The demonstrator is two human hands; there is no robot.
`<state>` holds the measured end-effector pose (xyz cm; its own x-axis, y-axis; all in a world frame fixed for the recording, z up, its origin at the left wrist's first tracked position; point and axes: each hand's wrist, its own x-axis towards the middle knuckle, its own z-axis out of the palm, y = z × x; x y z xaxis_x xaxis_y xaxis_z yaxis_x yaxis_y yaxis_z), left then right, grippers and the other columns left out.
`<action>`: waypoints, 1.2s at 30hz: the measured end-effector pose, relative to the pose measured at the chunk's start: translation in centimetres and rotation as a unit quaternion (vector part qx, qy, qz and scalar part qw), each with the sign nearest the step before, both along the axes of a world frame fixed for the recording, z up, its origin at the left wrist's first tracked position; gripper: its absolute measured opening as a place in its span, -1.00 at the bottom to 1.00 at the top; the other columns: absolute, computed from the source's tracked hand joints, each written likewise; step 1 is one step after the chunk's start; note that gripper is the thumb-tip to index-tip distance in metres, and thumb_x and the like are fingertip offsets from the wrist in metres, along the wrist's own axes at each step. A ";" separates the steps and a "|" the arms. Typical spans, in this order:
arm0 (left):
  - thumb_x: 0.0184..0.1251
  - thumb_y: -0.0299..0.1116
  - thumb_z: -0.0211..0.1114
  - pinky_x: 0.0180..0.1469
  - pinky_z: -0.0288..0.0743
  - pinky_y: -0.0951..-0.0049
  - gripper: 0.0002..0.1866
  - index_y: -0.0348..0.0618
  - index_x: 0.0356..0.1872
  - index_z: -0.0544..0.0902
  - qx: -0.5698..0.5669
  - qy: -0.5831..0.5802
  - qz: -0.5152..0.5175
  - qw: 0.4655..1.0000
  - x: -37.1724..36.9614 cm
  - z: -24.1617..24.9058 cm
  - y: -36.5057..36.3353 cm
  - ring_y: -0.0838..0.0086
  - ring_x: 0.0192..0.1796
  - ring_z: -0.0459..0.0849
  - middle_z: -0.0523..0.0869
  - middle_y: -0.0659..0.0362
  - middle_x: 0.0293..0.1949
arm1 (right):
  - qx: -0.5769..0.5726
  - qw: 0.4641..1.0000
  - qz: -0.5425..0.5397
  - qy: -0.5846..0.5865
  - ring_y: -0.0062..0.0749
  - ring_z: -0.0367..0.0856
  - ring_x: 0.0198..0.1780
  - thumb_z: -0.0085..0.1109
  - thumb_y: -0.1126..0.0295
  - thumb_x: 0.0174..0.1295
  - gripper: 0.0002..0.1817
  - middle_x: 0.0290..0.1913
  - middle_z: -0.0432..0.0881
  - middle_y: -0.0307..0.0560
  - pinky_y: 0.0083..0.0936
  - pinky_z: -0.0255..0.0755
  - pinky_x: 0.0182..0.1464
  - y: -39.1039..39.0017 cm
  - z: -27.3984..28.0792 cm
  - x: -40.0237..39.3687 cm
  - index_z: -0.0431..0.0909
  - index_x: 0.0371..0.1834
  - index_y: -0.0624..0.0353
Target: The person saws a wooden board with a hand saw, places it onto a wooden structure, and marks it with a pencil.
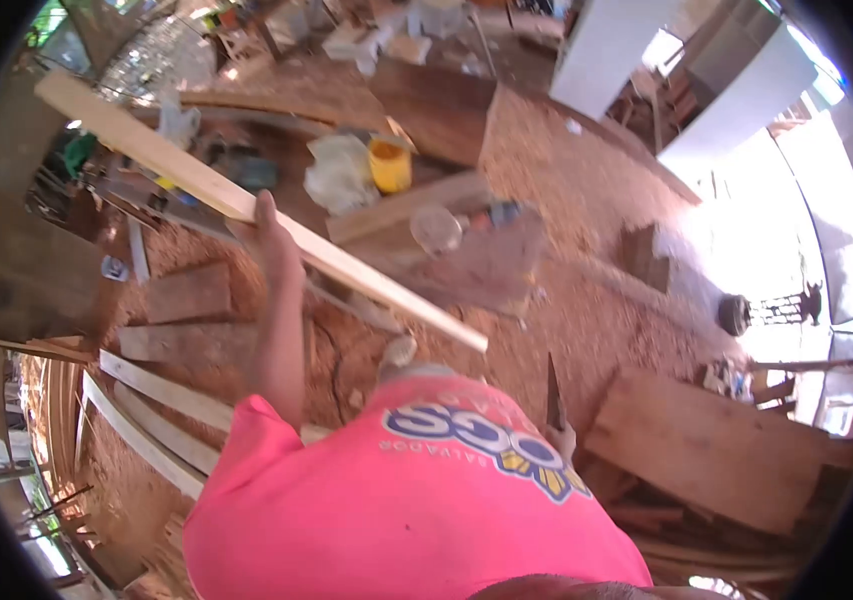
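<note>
A long pale wooden batten [376, 280] slants across the view, from the upper left down to the middle. My left hand [271, 240] grips it near its middle, fingers wrapped round the edge, the wood held up over the ground. Low at my right side, my right hand [566, 440] shows only in part beside my pink shirt. Out of it points a dark, narrow, tapered blade [553, 395], tip upward in the view; its handle is hidden by the hand and shirt.
Ahead stands a low cluttered bench [476, 260] with a yellow container [389, 165], a plastic bag [339, 175] and a clear tub [436, 229]. Boards [161, 400] lie on the left over sawdust-covered ground. A wide wooden panel [706, 450] rests on the right.
</note>
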<state>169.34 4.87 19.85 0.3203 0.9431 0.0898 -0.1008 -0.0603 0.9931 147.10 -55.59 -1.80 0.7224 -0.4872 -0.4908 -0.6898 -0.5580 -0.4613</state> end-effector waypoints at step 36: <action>0.22 -0.05 0.50 -0.01 0.76 0.19 -0.34 -0.47 0.14 0.65 -0.144 0.536 -0.002 0.832 0.8 -24.3 2.2 0.17 0.03 0.82 0.79 -0.09 0.05 | 0.188 0.927 -0.252 -0.204 -0.52 0.45 -0.66 0.17 0.60 0.07 -0.82 -0.54 0.53 -0.26 -0.48 0.39 -0.59 -7.8 4.8 4.5 0.66 -0.24 0.25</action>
